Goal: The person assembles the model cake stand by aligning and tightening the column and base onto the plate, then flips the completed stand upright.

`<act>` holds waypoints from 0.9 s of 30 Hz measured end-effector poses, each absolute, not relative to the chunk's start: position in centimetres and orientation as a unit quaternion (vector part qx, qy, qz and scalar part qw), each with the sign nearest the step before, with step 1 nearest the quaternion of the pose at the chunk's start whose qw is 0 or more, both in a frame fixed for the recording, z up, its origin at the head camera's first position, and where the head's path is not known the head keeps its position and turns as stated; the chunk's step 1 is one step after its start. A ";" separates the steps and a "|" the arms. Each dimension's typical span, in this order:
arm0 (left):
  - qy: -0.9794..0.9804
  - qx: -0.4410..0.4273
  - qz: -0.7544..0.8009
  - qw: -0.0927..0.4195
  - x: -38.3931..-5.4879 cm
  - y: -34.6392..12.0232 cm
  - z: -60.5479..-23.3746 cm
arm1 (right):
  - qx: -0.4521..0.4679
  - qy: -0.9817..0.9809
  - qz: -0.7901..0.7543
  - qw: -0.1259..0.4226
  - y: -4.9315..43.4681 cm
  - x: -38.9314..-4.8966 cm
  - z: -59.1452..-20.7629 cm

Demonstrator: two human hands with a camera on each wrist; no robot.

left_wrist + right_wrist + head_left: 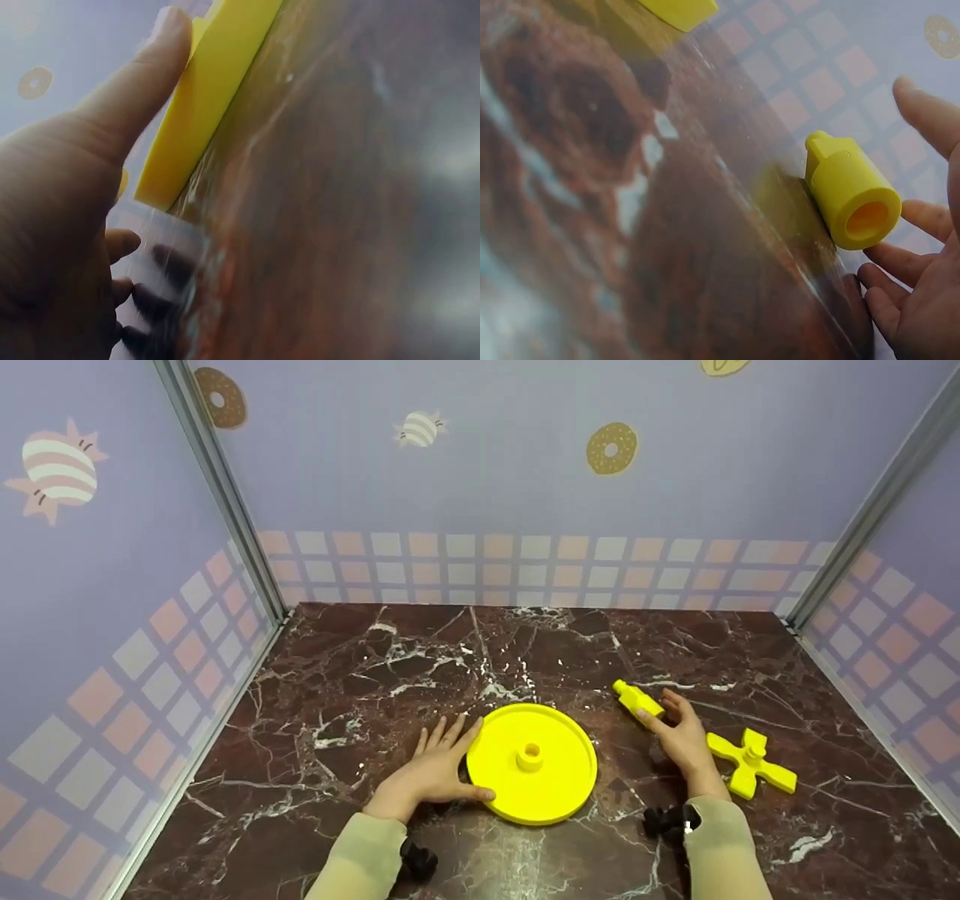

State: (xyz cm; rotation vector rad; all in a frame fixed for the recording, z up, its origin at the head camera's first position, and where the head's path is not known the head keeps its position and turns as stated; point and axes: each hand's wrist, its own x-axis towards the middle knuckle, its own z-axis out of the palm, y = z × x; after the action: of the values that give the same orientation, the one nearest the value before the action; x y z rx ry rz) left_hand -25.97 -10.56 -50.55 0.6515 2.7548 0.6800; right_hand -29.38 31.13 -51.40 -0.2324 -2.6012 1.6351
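Observation:
A round yellow dish [555, 787] with a raised rim and a short hollow hub at its centre lies on the table. My left hand [427, 772] rests at its left side, fingers straight and spread, thumb on the rim; the left wrist view shows the thumb against the dish's edge [202, 105]. To the right, a yellow stepped cylinder [637, 701] lies on its side. My right hand [684, 739] is beside it. In the right wrist view, fingertips meet the far side of the cylinder [847, 184], its hollow end showing, while the thumb stands apart from it.
Right of my right hand lies a yellow four-armed cross [752, 780] with a small peg at its centre. The dark marbled tabletop [337, 660] is enclosed by printed panels on the left, back and right. Black straps [420, 861] sit at both wrists.

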 end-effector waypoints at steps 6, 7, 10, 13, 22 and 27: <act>0.940 0.222 0.233 0.114 -26.0 -10.6 -51.0 | -0.066 -0.860 0.505 0.039 31.1 -29.3 -51.9; 0.940 0.221 0.234 0.114 -26.0 -10.7 -51.1 | -0.064 -0.864 0.497 0.041 31.1 -29.3 -52.0; 0.939 0.219 0.240 0.114 -26.0 -10.7 -51.4 | -0.059 -0.876 0.476 0.050 31.1 -29.4 -52.2; 0.938 0.220 0.242 0.113 -26.1 -10.8 -51.5 | -0.058 -0.882 0.462 0.066 31.1 -29.5 -52.4; 0.939 0.218 0.243 0.108 -26.0 -10.8 -51.6 | -0.067 -0.883 0.457 0.086 31.0 -29.5 -52.8; 0.938 0.218 0.248 0.108 -26.1 -10.8 -51.6 | -0.084 -0.879 0.459 0.100 30.9 -29.4 -52.6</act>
State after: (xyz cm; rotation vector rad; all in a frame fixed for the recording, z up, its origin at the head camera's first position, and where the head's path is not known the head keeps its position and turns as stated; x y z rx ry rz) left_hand -26.10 -10.78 -51.61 0.6427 2.7594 0.7298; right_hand -29.42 30.93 -52.64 -0.2488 -2.5984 1.3567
